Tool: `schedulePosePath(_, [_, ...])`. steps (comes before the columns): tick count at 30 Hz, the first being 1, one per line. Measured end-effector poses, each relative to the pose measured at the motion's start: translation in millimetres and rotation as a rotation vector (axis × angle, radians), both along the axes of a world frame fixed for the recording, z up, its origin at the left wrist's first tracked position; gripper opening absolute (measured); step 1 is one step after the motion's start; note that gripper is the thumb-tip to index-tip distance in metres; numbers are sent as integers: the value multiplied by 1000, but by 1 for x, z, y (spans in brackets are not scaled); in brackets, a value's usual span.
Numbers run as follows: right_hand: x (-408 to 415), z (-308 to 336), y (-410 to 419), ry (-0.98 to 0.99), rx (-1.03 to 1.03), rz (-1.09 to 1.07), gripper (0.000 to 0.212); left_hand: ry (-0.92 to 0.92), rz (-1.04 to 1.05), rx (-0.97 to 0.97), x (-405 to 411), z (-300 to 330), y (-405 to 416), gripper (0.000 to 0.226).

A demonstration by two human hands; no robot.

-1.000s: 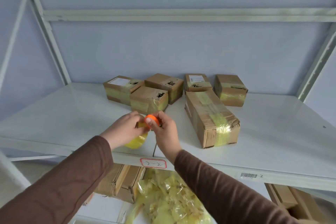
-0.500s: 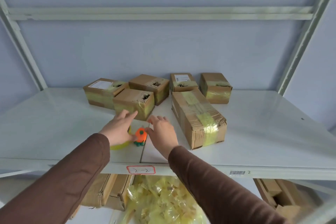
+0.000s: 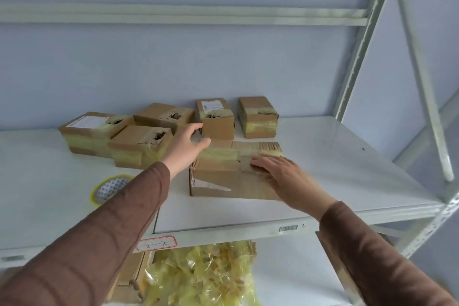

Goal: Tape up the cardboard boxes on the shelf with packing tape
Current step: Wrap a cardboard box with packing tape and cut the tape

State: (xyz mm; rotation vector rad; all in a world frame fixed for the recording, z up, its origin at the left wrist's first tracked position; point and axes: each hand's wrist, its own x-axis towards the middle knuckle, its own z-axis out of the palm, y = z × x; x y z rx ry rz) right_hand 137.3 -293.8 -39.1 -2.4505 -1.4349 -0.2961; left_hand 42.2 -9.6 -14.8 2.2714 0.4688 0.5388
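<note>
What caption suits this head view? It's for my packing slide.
Both hands, left hand and right hand, rest open on the long cardboard box; tape roll lies beside it.

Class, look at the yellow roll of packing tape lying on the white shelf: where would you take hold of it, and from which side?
Take the yellow roll of packing tape from above, pinching its ring wall, fingers in the centre hole and thumb on the outer rim. It lies flat on the white shelf, hole upward, its right edge hidden behind the left sleeve.

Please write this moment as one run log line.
left hand: open, reaching over long brown cardboard box | right hand: flat on box | yellow packing tape roll: lying on white shelf
</note>
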Motion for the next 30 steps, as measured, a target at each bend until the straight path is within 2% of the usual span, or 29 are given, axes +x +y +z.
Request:
schedulePosePath(2, [7,6,-17,131,-3,31,54,158,-132,-19,-4,-9,-11,64])
schedulePosePath(3, [9,9,-23,257,46,38,59,214,-166,-23,-6,-14,-16,67])
schedulePosePath(6, [16,22,-27,760,421,-50,74,180,-101,-80,-8,-16,-24,77])
schedulePosePath(7, [19,24,-24,858,507,-107,74,167,-65,-114,-6,-13,-26,80])
schedulePosePath(9, [25,23,-11,940,505,-200,71,230,-31,-134,2,-5,-32,84])
schedulePosePath(12, [33,17,14,891,323,-256,66,442,-30,45,18,-2,-47,87])
schedulePosePath(16, [44,6,30,419,-173,-282,44,606,68,307,34,-7,-59,91])
schedulePosePath(19, [52,2,35,396,-268,-290,41,672,85,335,42,-8,-57,91])
schedulePosePath(21, [55,6,39,578,-146,-341,54,683,85,312,45,-7,-57,91])
schedulePosePath(23, [52,8,40,669,-25,-361,67,648,89,287,41,-6,-58,92])
schedulePosePath(26, [43,8,33,660,110,-335,64,490,77,204,27,-5,-56,88])
schedulePosePath(28, [37,12,24,709,328,-282,55,272,30,54,14,0,-54,77])
schedulePosePath(30, [31,20,16,743,621,-187,31,-38,26,-85,1,8,-56,58])
